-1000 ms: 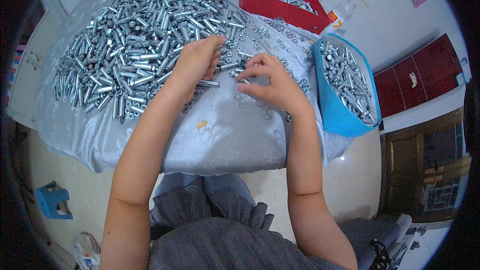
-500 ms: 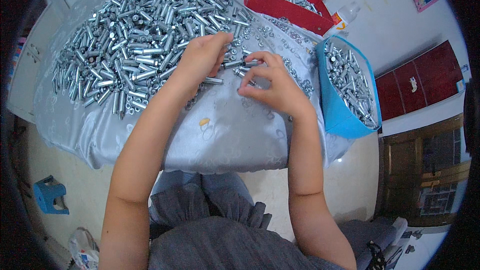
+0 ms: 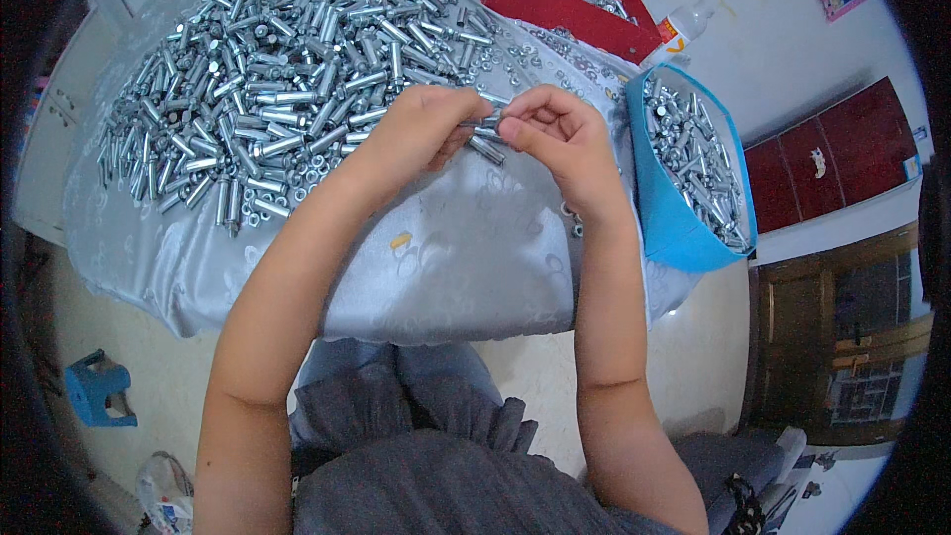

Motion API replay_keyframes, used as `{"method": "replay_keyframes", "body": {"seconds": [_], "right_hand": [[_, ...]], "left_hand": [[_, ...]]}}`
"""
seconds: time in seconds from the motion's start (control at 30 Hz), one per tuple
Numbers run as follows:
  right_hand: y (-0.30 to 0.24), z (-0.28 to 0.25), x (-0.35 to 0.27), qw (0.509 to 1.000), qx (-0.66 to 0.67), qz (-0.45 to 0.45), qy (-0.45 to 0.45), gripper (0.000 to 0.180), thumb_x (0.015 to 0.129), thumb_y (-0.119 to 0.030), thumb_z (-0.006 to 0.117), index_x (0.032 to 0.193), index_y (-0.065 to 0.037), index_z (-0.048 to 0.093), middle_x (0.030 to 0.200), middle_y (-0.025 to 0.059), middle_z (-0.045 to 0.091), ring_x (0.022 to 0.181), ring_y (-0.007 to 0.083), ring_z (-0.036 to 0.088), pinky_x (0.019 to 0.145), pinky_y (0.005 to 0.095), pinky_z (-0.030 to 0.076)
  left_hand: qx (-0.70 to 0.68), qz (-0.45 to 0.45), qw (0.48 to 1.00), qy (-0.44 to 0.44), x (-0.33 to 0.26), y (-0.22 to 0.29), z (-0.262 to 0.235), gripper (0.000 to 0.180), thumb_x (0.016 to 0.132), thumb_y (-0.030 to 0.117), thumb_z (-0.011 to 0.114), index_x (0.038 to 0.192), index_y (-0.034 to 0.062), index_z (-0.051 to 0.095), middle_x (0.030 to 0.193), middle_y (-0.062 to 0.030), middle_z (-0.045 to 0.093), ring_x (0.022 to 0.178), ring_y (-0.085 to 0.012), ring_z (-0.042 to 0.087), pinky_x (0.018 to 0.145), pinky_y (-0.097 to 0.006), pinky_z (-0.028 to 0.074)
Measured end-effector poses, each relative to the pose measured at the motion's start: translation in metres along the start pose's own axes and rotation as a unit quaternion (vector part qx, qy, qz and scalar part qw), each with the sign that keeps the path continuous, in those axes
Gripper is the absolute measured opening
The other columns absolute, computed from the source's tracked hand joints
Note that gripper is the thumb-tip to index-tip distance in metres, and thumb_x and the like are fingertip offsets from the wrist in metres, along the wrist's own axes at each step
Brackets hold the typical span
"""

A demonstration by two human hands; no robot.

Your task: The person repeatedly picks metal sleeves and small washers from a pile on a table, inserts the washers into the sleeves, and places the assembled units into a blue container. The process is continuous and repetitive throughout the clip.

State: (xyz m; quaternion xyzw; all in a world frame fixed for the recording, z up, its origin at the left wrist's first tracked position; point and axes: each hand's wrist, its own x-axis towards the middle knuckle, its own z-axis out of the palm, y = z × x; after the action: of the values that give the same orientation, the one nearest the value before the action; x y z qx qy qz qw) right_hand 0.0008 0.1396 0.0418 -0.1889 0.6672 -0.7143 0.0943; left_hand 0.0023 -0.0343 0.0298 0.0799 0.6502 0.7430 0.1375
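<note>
Over the table, my left hand is closed around a silver expansion bolt, whose end sticks out past the fingertips. The thumb and fingers of my right hand pinch together at that end; whether a small nut or washer is between them is hidden. Just below the fingertips, another bolt lies on the cloth. A large pile of silver expansion bolts spreads to the left and behind my left hand. Loose nuts and washers are scattered beyond my hands.
A blue fabric bin full of bolts stands right of my right arm. Farther back are a red box with bolts and a plastic bottle. A yellowish scrap lies on the silvery tablecloth. On the floor at left stands a blue stool.
My right hand has moved up and closed its fingers, which were apart before. My left hand has shifted right, and the two hands now meet at the bolt's end.
</note>
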Motion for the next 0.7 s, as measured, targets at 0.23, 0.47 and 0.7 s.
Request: {"method": "replay_keyframes", "body": {"seconds": [0.23,0.47,0.7], "right_hand": [[0.001,-0.001,0.0,1.0,0.021,-0.002,-0.016,0.018,0.071,0.0,0.065,0.087,-0.001,0.056,0.084,0.0046,0.059,0.077,0.0096,0.056,0.07,0.0207,0.046],[0.003,0.003,0.0,0.999,-0.005,-0.041,0.01,0.016,0.071,-0.002,0.066,0.085,0.0,0.057,0.081,0.0041,0.059,0.076,0.0086,0.056,0.068,0.0203,0.045],[0.014,0.001,0.002,0.968,-0.204,-0.145,0.033,0.011,0.073,-0.01,0.064,0.08,-0.002,0.061,0.077,0.0037,0.059,0.069,0.0093,0.054,0.063,0.0224,0.042]], "left_hand": [[-0.032,-0.007,0.999,-0.023,0.0,0.002,-0.001,0.024,0.076,0.023,0.051,0.057,0.0092,0.048,0.048,0.0038,0.037,0.041,-0.0056,0.032,0.039,-0.022,0.024],[-0.032,-0.018,0.999,-0.012,-0.004,0.004,0.003,0.027,0.076,0.026,0.05,0.054,0.011,0.044,0.047,0.004,0.035,0.04,-0.0063,0.03,0.039,-0.023,0.022],[-0.035,-0.015,0.999,0.005,-0.002,0.002,0.002,0.031,0.077,0.029,0.05,0.053,0.0116,0.042,0.047,0.0036,0.034,0.041,-0.0073,0.029,0.04,-0.024,0.022]]}}
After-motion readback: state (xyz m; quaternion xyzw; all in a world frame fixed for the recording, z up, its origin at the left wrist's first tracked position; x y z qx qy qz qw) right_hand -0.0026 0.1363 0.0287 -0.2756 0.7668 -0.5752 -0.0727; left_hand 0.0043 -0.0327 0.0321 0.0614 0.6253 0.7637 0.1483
